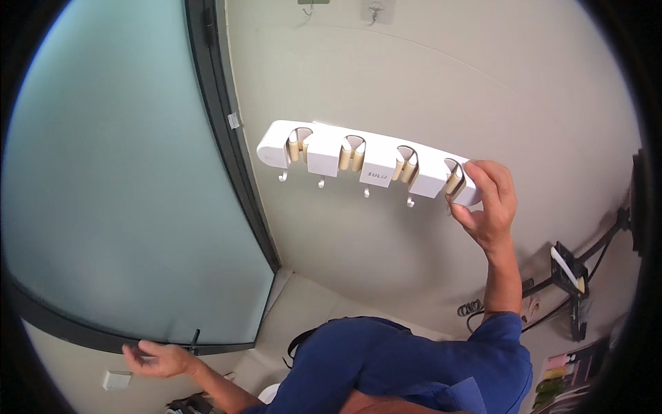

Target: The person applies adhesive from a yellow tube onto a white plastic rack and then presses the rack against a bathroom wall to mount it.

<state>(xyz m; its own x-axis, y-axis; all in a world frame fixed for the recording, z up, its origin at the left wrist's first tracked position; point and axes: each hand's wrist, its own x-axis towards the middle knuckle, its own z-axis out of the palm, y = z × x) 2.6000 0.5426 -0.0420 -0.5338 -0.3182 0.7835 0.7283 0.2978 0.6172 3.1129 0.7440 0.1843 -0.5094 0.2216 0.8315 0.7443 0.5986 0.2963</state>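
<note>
Two bare hands are seen, held well apart. The right hand (pixel 493 200) is raised at the end of an arm which is stretched upward, with the forearm (pixel 503 283) nearly upright; its wrist is bent a little to the left. By this hand the right end of a white rack (pixel 331 155) is gripped, the fingers being laid over the upper edge and the thumb being placed below. The left hand (pixel 160 359) is kept low at the lower left, with the palm turned mostly upward and the fingers loosely curled and pointed to the left. Nothing is seen to be held in it; it is placed near the black handle (pixel 195 339) of the frosted glass door (pixel 124 179), but whether the door's dark frame is touched cannot be told. The rack is located in front of the pale wall (pixel 331 255), to the right of the door. Its long axis is sloped gently from upper left down to upper-middle right, so that the rounded left end is carried higher than the gripped one. Its front is turned toward the viewer, with beige rollers (pixel 345 158) set in pairs in four gaps, and small white hooks (pixel 367 192) are pointed downward from the lower edge. Whether the wall is touched by the rack's back cannot be told.
</note>
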